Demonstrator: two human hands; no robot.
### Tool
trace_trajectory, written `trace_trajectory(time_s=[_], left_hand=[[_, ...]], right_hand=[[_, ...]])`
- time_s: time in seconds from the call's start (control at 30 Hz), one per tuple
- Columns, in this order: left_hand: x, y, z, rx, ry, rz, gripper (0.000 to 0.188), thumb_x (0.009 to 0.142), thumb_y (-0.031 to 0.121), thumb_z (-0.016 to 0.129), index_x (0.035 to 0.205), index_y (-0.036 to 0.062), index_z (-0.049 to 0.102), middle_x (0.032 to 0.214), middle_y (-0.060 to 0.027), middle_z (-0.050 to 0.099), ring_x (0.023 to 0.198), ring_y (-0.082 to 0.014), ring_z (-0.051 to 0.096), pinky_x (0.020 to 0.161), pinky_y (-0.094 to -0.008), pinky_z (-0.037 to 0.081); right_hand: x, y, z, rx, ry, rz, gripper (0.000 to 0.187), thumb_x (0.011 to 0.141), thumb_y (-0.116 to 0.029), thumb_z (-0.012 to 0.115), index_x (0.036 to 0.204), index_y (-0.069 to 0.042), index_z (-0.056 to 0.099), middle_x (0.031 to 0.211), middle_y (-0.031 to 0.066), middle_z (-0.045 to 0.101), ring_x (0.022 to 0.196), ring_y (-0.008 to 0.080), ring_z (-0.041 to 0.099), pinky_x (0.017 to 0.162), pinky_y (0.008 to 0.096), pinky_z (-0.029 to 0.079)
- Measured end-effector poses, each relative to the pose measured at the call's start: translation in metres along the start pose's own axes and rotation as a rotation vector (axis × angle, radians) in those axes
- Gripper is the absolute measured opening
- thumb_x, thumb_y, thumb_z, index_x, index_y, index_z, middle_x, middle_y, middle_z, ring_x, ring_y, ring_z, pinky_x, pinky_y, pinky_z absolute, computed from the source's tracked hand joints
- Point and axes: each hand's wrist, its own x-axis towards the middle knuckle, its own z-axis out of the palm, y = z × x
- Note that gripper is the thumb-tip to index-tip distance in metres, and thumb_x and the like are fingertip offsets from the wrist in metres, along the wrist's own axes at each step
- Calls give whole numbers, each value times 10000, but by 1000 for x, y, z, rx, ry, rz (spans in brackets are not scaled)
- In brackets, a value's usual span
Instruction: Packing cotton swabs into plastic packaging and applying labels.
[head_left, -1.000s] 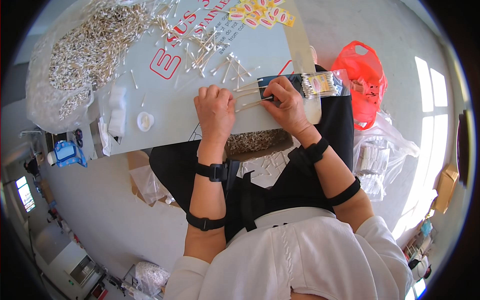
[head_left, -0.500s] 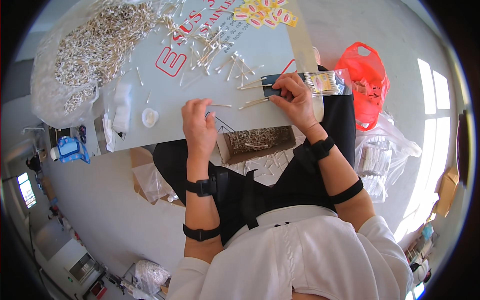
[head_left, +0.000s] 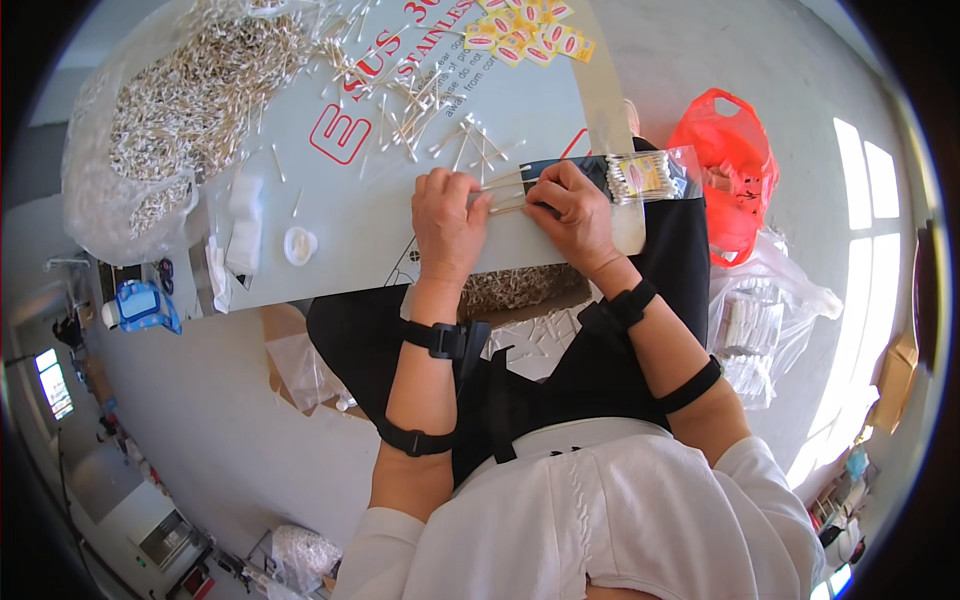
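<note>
Several white-tipped cotton swabs lie between my two hands, close to the table's front edge. My right hand is closed on their right ends, its fingers bent and thumb pressed in. At their left ends is my left hand, its thumb and fingers drawn together around the tips; what lies inside the fingers is partly hidden. Beyond my right hand, a clear bag packed with swabs and a yellow label rests at the table's right edge. A dark strip runs from it under my right fingers.
Loose swabs lie scattered ahead, with yellow labels at the far edge. A large clear bag of swabs stands left, near a round white container. A cardboard box sits below; a red bag hangs right.
My left hand has moved right and forward with a swab, up to the swabs by my right hand. The right hand has shifted slightly left and forward.
</note>
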Motion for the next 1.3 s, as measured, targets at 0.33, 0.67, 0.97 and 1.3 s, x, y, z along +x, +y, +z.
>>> trace_trajectory(time_s=[0.33, 0.67, 0.97, 1.3], left_hand=[[38, 11, 20, 319, -82, -212, 337, 698, 303, 802, 806, 55, 601, 866, -84, 591, 887, -303, 559, 768, -425, 451], [29, 1, 21, 253, -51, -110, 127, 733, 86, 720, 781, 75, 603, 824, -81, 584, 848, -309, 565, 719, -438, 451], [36, -12, -2, 72, -145, -193, 160, 714, 102, 753, 824, 70, 641, 861, -84, 588, 889, -315, 565, 781, -424, 468], [55, -18, 11, 215, -94, -87, 139, 716, 55, 741, 797, 75, 630, 844, -81, 593, 883, -314, 568, 761, -431, 468]], right_hand=[[31, -6, -1, 62, 68, 167, 196, 726, -50, 712, 917, -69, 674, 935, 105, 594, 800, 305, 634, 685, 388, 519], [69, 18, 4, -37, -101, -14, 243, 758, -60, 695, 996, -108, 700, 946, 93, 595, 815, 290, 633, 717, 362, 511], [58, 13, 1, -130, -158, -85, 122, 731, -111, 736, 793, -96, 631, 862, 64, 558, 793, 278, 634, 666, 388, 514], [62, 0, 10, -53, -80, 8, 142, 727, -136, 749, 785, -87, 629, 848, 76, 576, 753, 294, 632, 656, 397, 516]])
